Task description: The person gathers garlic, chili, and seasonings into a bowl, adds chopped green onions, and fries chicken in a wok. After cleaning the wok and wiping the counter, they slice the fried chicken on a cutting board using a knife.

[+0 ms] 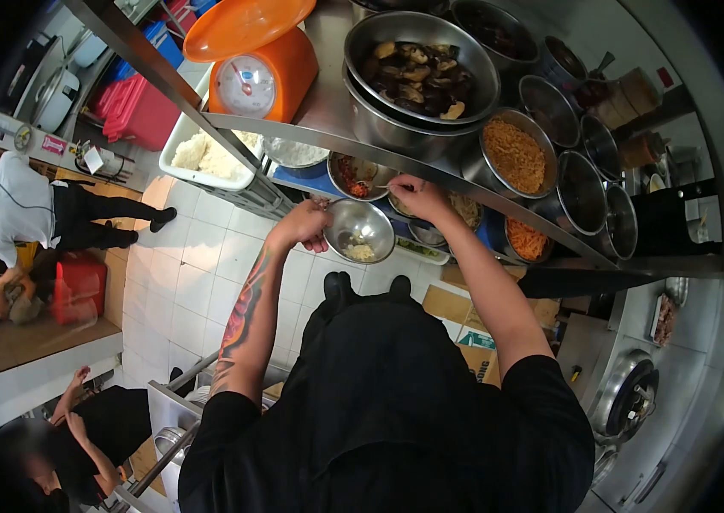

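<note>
While left hand (304,224) grips steel bowl (372,224) | right hand (417,196) pinches thin utensil (381,186) (far end unclear)

White tiled floor (221,248) — steel shelf (328,141) — perhaps wooden counter (37,342).

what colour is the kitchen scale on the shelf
The kitchen scale is orange with a white dial, shown best in the head view.

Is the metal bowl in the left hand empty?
No, the metal bowl held by the left hand has a small pale heap near its bottom.
</note>
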`<state>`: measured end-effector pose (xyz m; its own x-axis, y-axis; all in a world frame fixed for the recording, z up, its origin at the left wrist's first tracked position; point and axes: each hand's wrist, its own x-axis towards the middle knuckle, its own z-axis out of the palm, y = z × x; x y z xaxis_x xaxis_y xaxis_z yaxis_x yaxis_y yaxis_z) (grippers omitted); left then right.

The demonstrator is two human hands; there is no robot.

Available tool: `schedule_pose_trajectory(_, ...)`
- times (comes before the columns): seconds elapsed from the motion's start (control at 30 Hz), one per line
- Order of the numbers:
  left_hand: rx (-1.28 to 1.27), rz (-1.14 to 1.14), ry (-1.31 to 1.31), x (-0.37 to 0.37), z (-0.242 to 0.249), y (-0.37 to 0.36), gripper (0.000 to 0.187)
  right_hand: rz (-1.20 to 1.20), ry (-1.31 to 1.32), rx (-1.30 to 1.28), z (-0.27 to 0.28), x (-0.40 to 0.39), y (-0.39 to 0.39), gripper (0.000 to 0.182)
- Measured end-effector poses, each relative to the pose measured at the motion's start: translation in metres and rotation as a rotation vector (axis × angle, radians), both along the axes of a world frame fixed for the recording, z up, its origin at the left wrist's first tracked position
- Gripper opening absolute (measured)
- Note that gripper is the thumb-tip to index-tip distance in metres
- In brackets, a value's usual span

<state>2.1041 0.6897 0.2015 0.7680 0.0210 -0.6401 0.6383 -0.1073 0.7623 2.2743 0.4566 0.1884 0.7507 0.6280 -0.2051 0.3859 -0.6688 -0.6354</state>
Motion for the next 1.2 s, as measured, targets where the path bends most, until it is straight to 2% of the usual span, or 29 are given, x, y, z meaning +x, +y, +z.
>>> schedule_pose_trajectory(0.13, -0.016, 0.043, -0.021, 0.001, -0.008, 0.003, 0.030, -0.072, 0.115, 0.066, 0.002, -0.004, -0.005, 0.026)
schedule_pose_trajectory(0.2, -0.015, 0.048, -0.018, 0.001, -0.011, 0.003, 0.029, -0.011, 0.022, 0.225, 0.013, -0.013, -0.012, 0.023)
schedule_pose_trajectory(0.3, -0.006, 0.057, -0.009, -0.001, -0.012, 0.005, 0.028, 0.138, -0.101, 0.265, 0.028, -0.031, -0.021, 0.022)
schedule_pose_trajectory(0.43, -0.026, 0.073, -0.033, -0.004, -0.023, 0.006, 0.027, -0.005, -0.273, 0.247, 0.018, -0.030, 0.000, 0.023)
schedule_pose_trajectory(0.5, -0.033, 0.079, -0.030, -0.007, -0.022, 0.005, 0.027, -0.006, -0.528, 0.005, 0.004, -0.020, 0.018, 0.024)
schedule_pose_trajectory(0.63, -0.049, 0.093, -0.028, -0.010, -0.025, 0.006, 0.026, 0.032, -0.509, -0.071, -0.004, -0.017, 0.028, 0.025)
schedule_pose_trajectory(0.73, -0.037, 0.110, -0.037, -0.015, -0.027, 0.008, 0.026, -0.001, -0.354, 0.071, -0.022, -0.010, 0.015, 0.025)
schedule_pose_trajectory(0.8, -0.050, 0.109, -0.040, -0.016, -0.029, 0.008, 0.026, -0.086, -0.444, 0.026, -0.023, -0.008, 0.013, 0.024)
schedule_pose_trajectory(0.83, -0.057, 0.102, -0.047, -0.015, -0.029, 0.009, 0.026, -0.042, -0.595, 0.031, -0.013, -0.010, 0.011, 0.022)
schedule_pose_trajectory(0.97, -0.030, 0.125, -0.042, -0.015, -0.024, 0.008, 0.026, -0.054, -0.520, 0.083, -0.010, -0.020, 0.013, 0.017)
schedule_pose_trajectory(1.07, -0.003, 0.101, -0.050, -0.014, -0.024, 0.010, 0.026, 0.025, -0.476, 0.135, 0.006, -0.030, 0.011, 0.016)
schedule_pose_trajectory(1.13, -0.018, 0.114, -0.050, -0.014, -0.024, 0.011, 0.025, -0.042, -0.264, 0.119, 0.013, -0.036, 0.011, 0.018)
schedule_pose_trajectory(1.17, -0.016, 0.112, -0.051, -0.014, -0.023, 0.011, 0.025, -0.044, -0.265, 0.121, 0.006, -0.035, 0.009, 0.018)
schedule_pose_trajectory(1.2, -0.014, 0.114, -0.051, -0.014, -0.021, 0.011, 0.025, -0.076, -0.148, 0.196, -0.006, -0.033, 0.007, 0.018)
